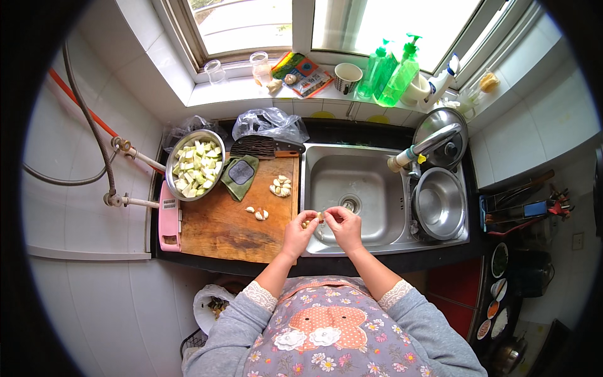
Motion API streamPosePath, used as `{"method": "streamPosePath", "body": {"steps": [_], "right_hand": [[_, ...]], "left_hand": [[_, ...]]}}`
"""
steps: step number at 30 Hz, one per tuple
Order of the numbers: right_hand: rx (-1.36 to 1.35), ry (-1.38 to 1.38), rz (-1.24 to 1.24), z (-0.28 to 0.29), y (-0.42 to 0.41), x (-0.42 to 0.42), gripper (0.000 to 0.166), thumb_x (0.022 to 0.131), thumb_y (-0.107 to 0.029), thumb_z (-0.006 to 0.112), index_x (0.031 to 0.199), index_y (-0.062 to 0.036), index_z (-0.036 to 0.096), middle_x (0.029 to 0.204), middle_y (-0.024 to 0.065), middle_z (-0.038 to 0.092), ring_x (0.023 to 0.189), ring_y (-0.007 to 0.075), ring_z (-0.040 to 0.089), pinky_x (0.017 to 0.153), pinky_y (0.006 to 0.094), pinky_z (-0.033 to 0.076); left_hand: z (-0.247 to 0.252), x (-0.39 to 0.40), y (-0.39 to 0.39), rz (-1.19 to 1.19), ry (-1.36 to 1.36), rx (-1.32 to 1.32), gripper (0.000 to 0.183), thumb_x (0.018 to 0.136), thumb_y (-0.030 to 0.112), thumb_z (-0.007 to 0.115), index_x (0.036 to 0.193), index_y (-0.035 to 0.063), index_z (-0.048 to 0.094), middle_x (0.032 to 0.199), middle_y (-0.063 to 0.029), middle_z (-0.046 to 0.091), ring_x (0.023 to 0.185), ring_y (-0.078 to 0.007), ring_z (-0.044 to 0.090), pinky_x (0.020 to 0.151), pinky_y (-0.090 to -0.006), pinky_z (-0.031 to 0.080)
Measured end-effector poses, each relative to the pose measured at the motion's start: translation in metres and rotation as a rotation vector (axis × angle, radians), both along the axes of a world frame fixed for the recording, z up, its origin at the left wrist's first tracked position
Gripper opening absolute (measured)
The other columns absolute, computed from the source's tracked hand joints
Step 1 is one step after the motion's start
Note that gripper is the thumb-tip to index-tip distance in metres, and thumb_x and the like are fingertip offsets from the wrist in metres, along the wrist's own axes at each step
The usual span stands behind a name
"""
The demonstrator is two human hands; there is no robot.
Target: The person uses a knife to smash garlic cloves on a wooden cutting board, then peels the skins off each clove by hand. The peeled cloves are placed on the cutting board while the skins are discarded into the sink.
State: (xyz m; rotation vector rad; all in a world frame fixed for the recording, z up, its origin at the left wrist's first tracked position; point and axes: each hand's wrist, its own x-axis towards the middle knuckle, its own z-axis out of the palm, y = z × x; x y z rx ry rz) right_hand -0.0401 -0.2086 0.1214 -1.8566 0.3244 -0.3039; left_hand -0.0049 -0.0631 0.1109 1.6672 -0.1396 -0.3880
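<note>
Over the left rim of the steel sink, my left hand pinches a garlic clove at its fingertips. More small cloves show in its curled fingers. The fingers of my right hand close on the other side of the same clove, partly hiding it. On the wooden cutting board, left of my hands, lie a pile of garlic cloves and a smaller group of cloves. One more clove sits beside that group.
A steel bowl of cut pale-green vegetable, a green cloth, a cleaver and a pink grater surround the board. An empty basin stands right of the faucet. A lined waste bin is below left.
</note>
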Motion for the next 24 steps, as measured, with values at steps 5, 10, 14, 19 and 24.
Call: {"method": "streamPosePath", "body": {"steps": [5,10,14,19,24], "right_hand": [[-0.150,-0.064,0.106,0.009,-0.001,0.001,0.011,0.082,-0.011,0.070,0.086,-0.0009,0.070,0.079,0.0084,0.068,0.069,0.0160,0.066,0.063,0.0268,0.053],[-0.187,-0.061,0.129,0.006,-0.004,0.001,0.010,0.080,-0.011,0.071,0.085,-0.0024,0.071,0.079,0.0088,0.068,0.070,0.0180,0.066,0.063,0.0280,0.054],[-0.186,-0.051,0.133,0.007,-0.006,0.001,0.010,0.079,-0.011,0.071,0.084,-0.0022,0.071,0.077,0.0084,0.069,0.069,0.0177,0.067,0.062,0.0282,0.054],[-0.040,0.033,0.055,0.000,-0.004,0.000,0.012,0.081,-0.012,0.070,0.084,-0.0002,0.070,0.072,0.0063,0.068,0.064,0.0111,0.064,0.060,0.0251,0.051],[0.033,0.105,-0.011,-0.004,-0.008,-0.001,0.012,0.082,-0.012,0.069,0.084,-0.0001,0.070,0.068,0.0041,0.067,0.062,0.0074,0.061,0.058,0.0234,0.049]], "left_hand": [[0.000,0.000,0.001,-0.021,-0.119,0.095,0.021,0.087,0.021,0.067,0.100,0.0037,0.066,0.086,-0.0073,0.069,0.078,-0.0139,0.066,0.071,-0.0268,0.051],[0.007,-0.001,0.002,-0.037,-0.108,0.112,0.019,0.087,0.018,0.067,0.099,0.0032,0.066,0.083,-0.0059,0.068,0.078,-0.0103,0.062,0.070,-0.0254,0.049],[0.012,-0.001,0.002,-0.070,-0.069,0.124,0.019,0.087,0.019,0.067,0.099,0.0042,0.067,0.082,-0.0056,0.068,0.078,-0.0098,0.062,0.070,-0.0254,0.049],[-0.001,-0.001,0.002,-0.065,-0.028,0.040,0.020,0.089,0.020,0.064,0.102,0.0044,0.065,0.086,-0.0047,0.068,0.076,-0.0100,0.061,0.065,-0.0239,0.048],[-0.019,0.001,0.003,-0.008,0.368,-0.381,0.017,0.095,0.017,0.057,0.109,0.0083,0.058,0.097,-0.0019,0.065,0.063,-0.0015,0.044,0.052,-0.0149,0.035]]}}
